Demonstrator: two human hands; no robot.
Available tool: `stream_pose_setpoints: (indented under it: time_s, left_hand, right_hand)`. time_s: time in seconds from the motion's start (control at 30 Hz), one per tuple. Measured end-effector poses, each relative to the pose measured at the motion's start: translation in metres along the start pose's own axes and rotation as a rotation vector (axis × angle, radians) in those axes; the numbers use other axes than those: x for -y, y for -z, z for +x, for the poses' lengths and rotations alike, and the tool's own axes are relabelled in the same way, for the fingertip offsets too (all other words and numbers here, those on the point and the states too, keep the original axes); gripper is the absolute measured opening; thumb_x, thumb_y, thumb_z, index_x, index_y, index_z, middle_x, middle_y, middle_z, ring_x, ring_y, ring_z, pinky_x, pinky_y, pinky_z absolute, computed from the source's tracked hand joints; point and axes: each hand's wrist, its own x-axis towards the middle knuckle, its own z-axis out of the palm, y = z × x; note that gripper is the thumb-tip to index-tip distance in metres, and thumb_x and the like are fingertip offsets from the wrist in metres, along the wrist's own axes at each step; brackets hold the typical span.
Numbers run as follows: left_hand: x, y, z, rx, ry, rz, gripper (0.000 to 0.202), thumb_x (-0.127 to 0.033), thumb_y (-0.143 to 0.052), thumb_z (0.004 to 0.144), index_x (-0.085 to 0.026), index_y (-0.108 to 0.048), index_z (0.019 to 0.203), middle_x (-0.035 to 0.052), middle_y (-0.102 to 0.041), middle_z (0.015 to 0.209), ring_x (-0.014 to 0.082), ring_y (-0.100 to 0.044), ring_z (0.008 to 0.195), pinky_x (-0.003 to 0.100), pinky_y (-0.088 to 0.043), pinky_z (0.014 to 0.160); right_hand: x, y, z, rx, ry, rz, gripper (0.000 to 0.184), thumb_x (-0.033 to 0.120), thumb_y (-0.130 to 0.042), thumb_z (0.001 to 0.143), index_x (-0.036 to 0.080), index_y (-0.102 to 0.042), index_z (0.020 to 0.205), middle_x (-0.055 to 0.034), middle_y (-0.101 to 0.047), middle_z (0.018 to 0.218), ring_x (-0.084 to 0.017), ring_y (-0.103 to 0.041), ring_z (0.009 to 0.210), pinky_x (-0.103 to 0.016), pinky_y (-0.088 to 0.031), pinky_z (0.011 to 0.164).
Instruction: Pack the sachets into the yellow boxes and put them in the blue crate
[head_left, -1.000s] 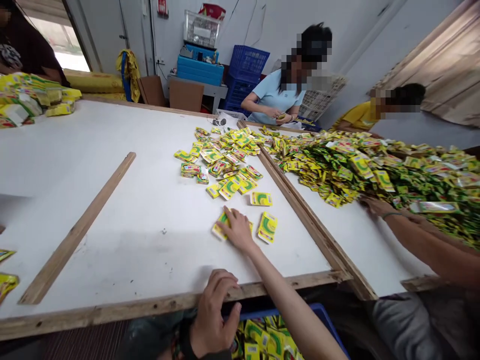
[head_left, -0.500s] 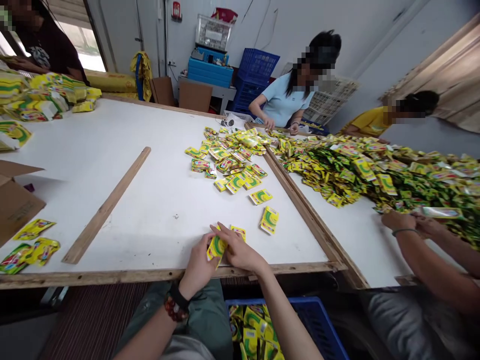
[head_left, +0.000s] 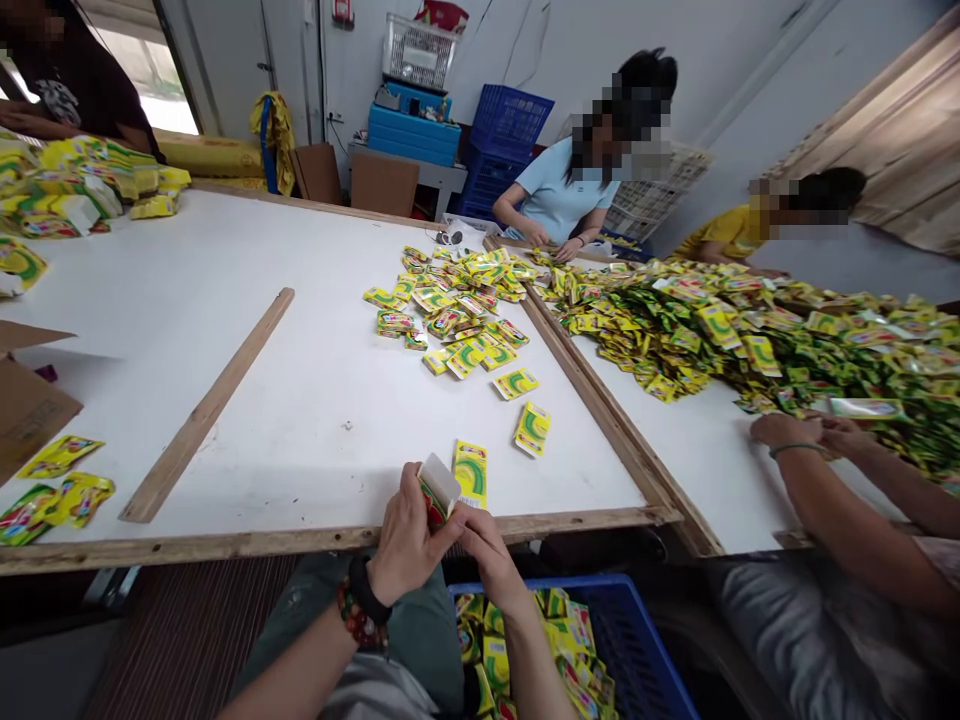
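My left hand point(head_left: 403, 535) is closed around a small stack of yellow-green sachets point(head_left: 437, 487), held upright over the near wooden edge of the white table point(head_left: 315, 400). My right hand point(head_left: 484, 545) pinches the lower side of the same stack. One sachet point(head_left: 470, 471) lies flat on the table just beyond my fingers. Another sachet point(head_left: 533, 428) lies a little farther right. A loose pile of sachets point(head_left: 450, 315) is spread mid-table.
A blue crate point(head_left: 630, 650) of sachets sits under the table edge by my knees. A wooden strip point(head_left: 206, 410) lies on the table to the left, near a cardboard box point(head_left: 26, 395). A neighbour's hands point(head_left: 806, 432) work a large heap point(head_left: 787, 340) on the right table. Other people sit beyond.
My left hand came up from the table edge to join the right. Together they lifted the gathered sachets off the table and turned them upright at the near edge.
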Motion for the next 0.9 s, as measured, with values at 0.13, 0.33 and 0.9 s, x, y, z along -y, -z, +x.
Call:
stream_pose_setpoints:
  time_s: [0.13,0.33,0.9]
  left_hand:
    - [-0.007,-0.005,-0.004,0.008,-0.015,0.041,0.062,-0.043,-0.051,0.087,-0.017,-0.023,0.136,0.0140,-0.060,0.115,0.0255,-0.066,0.091,0.038,-0.053,0.074]
    - [0.002,-0.020,-0.009,-0.230,-0.243,0.017,0.042,-0.032,-0.061,0.076,-0.022,-0.040,0.112,0.0089,-0.063,0.108,0.0228,-0.067,0.090,0.032,-0.054,0.069]
    - [0.000,-0.015,-0.004,-0.045,-0.019,0.041,0.053,-0.035,-0.064,0.068,-0.020,-0.039,0.112,0.0037,-0.066,0.084,0.0231,-0.067,0.068,0.031,-0.048,0.057]
  right_hand:
    - [-0.021,-0.014,-0.012,-0.256,0.034,0.158,0.038,0.057,-0.061,0.077,0.023,-0.073,0.091,-0.0055,-0.072,0.095,-0.027,-0.064,0.094,-0.038,-0.051,0.084]
    - [0.004,-0.029,-0.007,-0.386,-0.058,0.152,0.035,0.050,-0.064,0.079,0.018,-0.076,0.077,-0.0046,-0.073,0.074,-0.022,-0.066,0.072,-0.034,-0.055,0.071]
    - [0.052,-0.031,0.001,-0.311,0.042,-0.171,0.023,0.026,-0.064,0.081,0.018,-0.077,0.099,-0.0050,-0.078,0.083,-0.020,-0.071,0.068,-0.028,-0.057,0.062]
